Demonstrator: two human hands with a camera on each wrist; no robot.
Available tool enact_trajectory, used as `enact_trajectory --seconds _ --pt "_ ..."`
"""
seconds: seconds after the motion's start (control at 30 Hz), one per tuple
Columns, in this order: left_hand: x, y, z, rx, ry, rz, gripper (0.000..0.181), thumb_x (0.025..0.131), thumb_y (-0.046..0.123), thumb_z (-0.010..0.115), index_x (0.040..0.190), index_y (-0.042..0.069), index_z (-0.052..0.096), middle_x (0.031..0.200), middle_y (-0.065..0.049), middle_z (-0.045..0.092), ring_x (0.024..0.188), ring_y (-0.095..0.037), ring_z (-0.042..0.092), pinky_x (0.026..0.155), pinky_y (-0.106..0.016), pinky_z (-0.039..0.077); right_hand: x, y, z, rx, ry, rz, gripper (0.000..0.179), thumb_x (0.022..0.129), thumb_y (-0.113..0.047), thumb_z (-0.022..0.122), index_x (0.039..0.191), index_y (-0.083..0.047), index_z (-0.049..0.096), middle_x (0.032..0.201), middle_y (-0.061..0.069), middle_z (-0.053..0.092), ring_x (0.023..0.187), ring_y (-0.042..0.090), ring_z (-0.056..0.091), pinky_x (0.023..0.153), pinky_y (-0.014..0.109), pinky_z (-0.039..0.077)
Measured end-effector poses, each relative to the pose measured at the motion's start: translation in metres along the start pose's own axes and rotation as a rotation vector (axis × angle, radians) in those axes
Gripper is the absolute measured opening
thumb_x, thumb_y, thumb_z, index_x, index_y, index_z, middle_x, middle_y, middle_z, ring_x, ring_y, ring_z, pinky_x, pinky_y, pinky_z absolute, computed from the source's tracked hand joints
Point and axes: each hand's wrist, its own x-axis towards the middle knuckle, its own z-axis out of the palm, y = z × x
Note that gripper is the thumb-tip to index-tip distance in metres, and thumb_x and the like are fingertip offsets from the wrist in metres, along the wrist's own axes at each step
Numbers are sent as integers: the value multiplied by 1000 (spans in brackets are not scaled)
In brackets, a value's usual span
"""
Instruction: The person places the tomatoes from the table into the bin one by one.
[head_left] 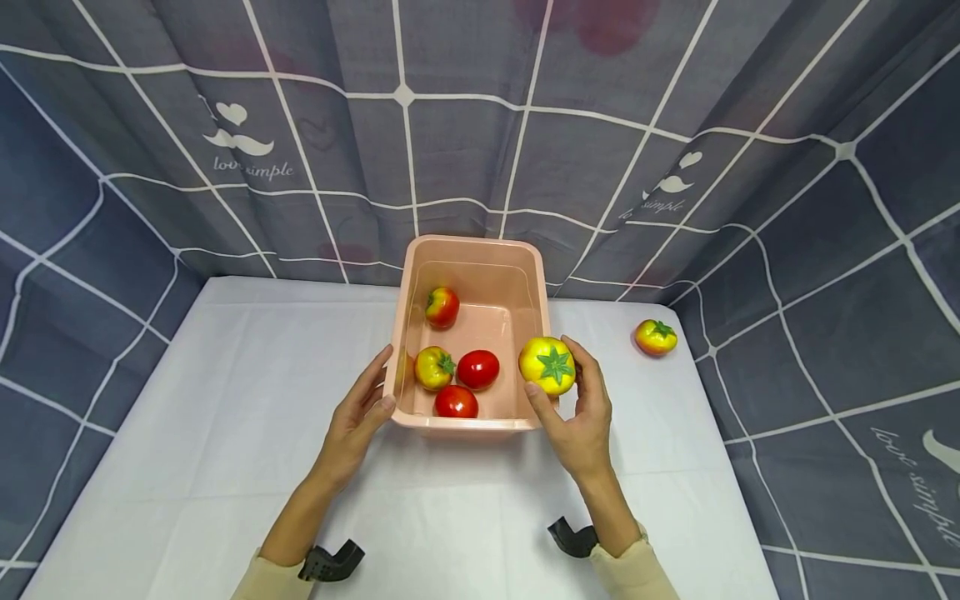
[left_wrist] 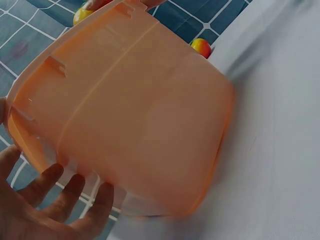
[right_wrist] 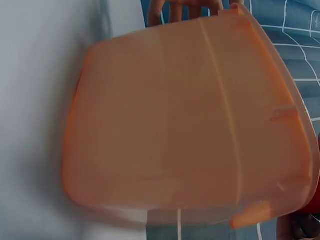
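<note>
A pink plastic bin [head_left: 487, 423] stands on the white table with several tomatoes inside: a red-orange one [head_left: 442, 307] at the back, a yellow-green one [head_left: 434, 368] at the left, and two red ones [head_left: 477, 369] near the front. My left hand [head_left: 352, 425] holds the bin's left rim, thumb at the front corner; its fingers [left_wrist: 72, 197] lie along the side wall in the left wrist view. Over the right rim, my right hand [head_left: 581, 417] pinches a yellow tomato [head_left: 547, 365] with a green star-shaped leaf between thumb and fingers.
Another yellow-red tomato [head_left: 656, 337] lies on the white tablecloth [head_left: 285, 350], right of the bin near the back edge. Grey checked curtains [head_left: 465, 150] hang behind and along both sides of the table.
</note>
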Motion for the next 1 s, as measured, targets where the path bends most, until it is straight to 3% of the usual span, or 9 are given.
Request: enact_trajectory --seconds 0.2,0.37,0.57,0.8,1.0 --pt "-1 1 0 10 4 4 66 111 9 53 171 28 32 168 -16 42 147 -26 55 108 -19 55 -3 -2 5 -34 -27 -2 76 86 -10 88 154 -11 55 149 6 63 135 18 60 121 21 44" --pt "-1 2 0 10 10 9 66 111 8 53 171 27 32 170 -15 41 146 -23 55 109 -20 55 -3 -1 6 -40 -49 -23 75 87 -11 88 154 -9 55 149 13 63 138 24 60 123 21 42" --pt "-1 1 0 -4 7 14 66 111 7 52 171 26 32 169 -16 41 142 -8 56 108 -18 55 -3 0 7 -34 -39 -29 70 88 -12 87 152 -9 57 150 14 63 136 26 59 123 21 41" --pt "-1 0 0 -5 10 19 67 111 7 52 171 26 32 169 -16 42 144 -15 57 109 -20 55 -3 0 7 -21 -34 -26 66 89 -11 86 150 -8 59 149 13 64 135 25 60 124 22 43" --pt "0 -1 0 -7 5 20 67 111 7 52 171 26 31 169 -17 41 143 -9 57 108 -18 55 -2 5 6 2 5 -79 61 89 -5 83 146 -3 61 144 16 66 133 28 62 123 23 44"
